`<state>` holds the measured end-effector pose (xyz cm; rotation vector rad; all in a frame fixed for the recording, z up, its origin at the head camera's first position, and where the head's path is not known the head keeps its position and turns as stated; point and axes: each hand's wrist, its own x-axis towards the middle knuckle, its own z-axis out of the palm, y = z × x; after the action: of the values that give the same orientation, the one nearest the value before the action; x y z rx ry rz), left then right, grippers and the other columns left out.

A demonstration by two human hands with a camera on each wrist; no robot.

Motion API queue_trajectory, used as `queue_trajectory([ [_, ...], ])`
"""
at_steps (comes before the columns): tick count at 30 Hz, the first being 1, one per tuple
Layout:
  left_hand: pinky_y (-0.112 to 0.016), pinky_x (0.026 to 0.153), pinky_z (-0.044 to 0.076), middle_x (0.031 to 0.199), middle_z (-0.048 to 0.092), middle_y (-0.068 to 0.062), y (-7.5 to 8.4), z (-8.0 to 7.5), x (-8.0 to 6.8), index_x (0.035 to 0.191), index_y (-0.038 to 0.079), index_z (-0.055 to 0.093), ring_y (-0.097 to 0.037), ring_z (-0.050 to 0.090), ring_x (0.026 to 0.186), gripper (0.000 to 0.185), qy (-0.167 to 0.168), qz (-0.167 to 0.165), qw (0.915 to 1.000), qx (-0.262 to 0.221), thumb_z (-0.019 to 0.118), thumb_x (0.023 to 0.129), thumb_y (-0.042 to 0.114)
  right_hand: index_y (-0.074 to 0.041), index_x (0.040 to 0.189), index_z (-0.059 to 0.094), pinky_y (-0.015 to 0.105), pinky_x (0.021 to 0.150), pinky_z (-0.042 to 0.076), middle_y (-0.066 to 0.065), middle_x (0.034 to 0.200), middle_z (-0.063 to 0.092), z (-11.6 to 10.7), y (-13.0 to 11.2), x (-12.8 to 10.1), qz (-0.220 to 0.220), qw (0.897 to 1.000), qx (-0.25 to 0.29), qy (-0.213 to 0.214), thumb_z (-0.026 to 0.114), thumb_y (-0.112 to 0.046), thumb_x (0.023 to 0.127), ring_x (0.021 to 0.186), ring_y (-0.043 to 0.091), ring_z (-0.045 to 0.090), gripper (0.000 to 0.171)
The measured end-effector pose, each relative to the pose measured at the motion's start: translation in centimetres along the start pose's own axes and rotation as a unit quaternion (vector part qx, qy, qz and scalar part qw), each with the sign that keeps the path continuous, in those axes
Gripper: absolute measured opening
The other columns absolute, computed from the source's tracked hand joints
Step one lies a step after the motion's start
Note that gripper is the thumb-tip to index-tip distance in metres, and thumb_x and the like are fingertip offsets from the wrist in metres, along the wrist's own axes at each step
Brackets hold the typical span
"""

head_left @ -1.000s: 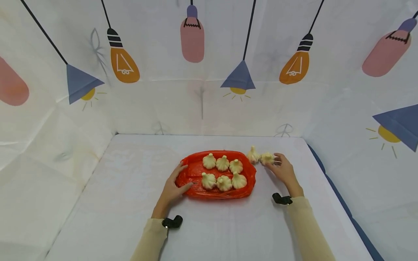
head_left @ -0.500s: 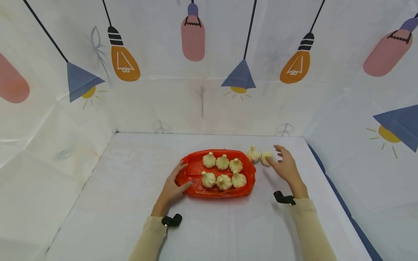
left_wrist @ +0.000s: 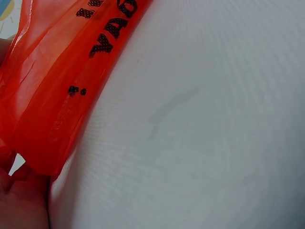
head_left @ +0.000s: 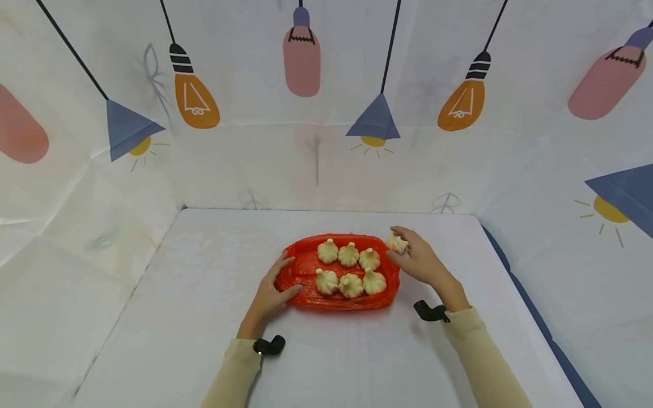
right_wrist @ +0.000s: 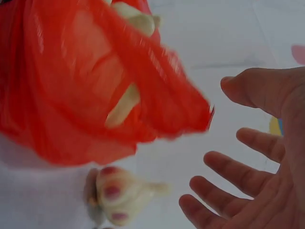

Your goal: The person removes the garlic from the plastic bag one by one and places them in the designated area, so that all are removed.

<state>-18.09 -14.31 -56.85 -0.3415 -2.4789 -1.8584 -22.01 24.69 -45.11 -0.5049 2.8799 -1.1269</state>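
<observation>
In the head view a shallow tray covered in red plastic holds several garlic bulbs in two rows. My left hand grips the tray's left end, thumb over the near side and fingers toward the far side. Beyond the tray's right end, a loose garlic bulb lies on the table. My right hand is at that bulb with thumb and fingers apart. The right wrist view shows the spread fingers away from a garlic bulb. A second loose bulb is not visible in the head view, probably behind the right hand.
The white tabletop runs to a back wall sheet printed with lamps and bulbs. Black letters show on the red plastic in the left wrist view. A dark camera sits on each wrist.
My right hand lets go of the outer loose garlic bulb, draws back slightly, then moves left to the bulb closer to the tray. The left hand stays on the tray.
</observation>
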Motion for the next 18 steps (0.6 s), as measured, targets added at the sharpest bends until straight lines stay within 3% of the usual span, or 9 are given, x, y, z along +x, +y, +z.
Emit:
queue_trajectory([
  [11,-0.063,0.126,0.017,0.17,0.028,0.001,-0.2,0.0,0.0,0.15,0.015,0.054,-0.032,0.02,0.159,0.069,-0.002,0.003,0.9997,0.025,0.08,0.088,0.029,-0.006,0.154,0.043,0.061,0.116,0.04,0.014,0.158,0.047,1.8,-4.3,1.4,-0.068,0.994,-0.018,-0.083,0.068,-0.03,0.098,0.146,0.038,0.043,0.066],
  [18,-0.064,0.125,0.018,0.17,0.028,0.001,-0.3,-0.1,0.0,0.149,0.019,0.055,-0.032,0.02,0.159,0.068,-0.006,0.007,0.9996,0.028,0.082,0.086,0.028,-0.005,0.153,0.044,0.057,0.113,0.044,0.016,0.157,0.047,3.6,-5.5,2.3,-0.097,0.987,-0.006,-0.13,0.069,-0.033,0.098,0.14,0.037,0.05,0.067],
])
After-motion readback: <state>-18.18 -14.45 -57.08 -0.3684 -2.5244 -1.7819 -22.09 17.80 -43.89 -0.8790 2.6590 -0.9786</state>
